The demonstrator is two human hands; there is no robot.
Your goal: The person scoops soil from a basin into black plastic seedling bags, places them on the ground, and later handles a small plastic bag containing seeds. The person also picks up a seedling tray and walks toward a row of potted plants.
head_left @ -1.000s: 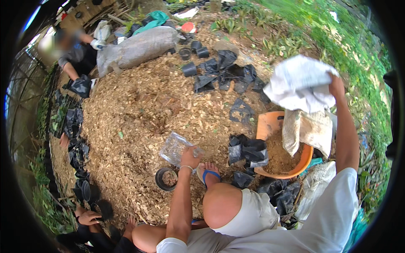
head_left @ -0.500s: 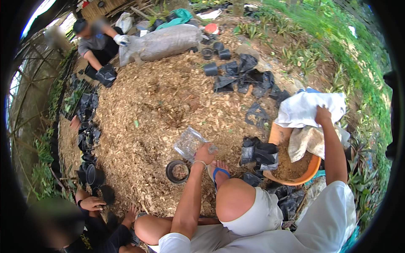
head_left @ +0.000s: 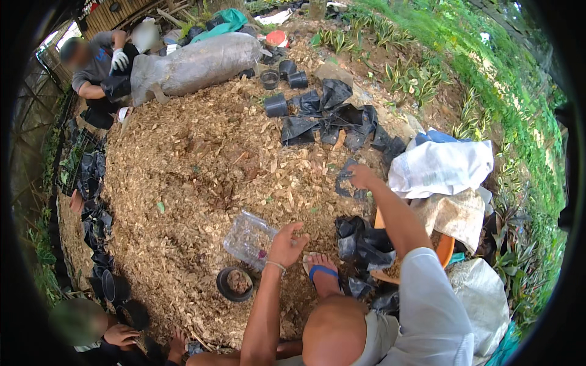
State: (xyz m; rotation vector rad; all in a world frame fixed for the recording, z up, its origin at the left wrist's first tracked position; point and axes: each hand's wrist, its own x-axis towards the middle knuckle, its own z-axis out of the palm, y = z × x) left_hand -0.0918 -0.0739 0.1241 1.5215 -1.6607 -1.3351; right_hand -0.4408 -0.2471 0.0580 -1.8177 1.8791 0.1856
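I'm looking down on a broad mound of wood chips (head_left: 201, 177); my left hand (head_left: 287, 244) sits low centre, fingers loosely curled and resting against the near edge of a clear crumpled plastic bottle cut into a scoop (head_left: 247, 239); whether it actually grips it I cannot tell; the scoop's long axis runs from lower right up to upper left, lying just left of that hand. Below it, lower left of the hand, a small black pot (head_left: 235, 284) stands upright, partly filled with mix; near, not touching. My right hand (head_left: 361, 175) is stretched well up and right of centre, fingers open, reaching onto a flat black grow bag (head_left: 349, 177) on the chips; an orange basin (head_left: 444, 247) lies under white sacks (head_left: 441, 168) at right; the hands are well apart, the left far nearer the scoop.
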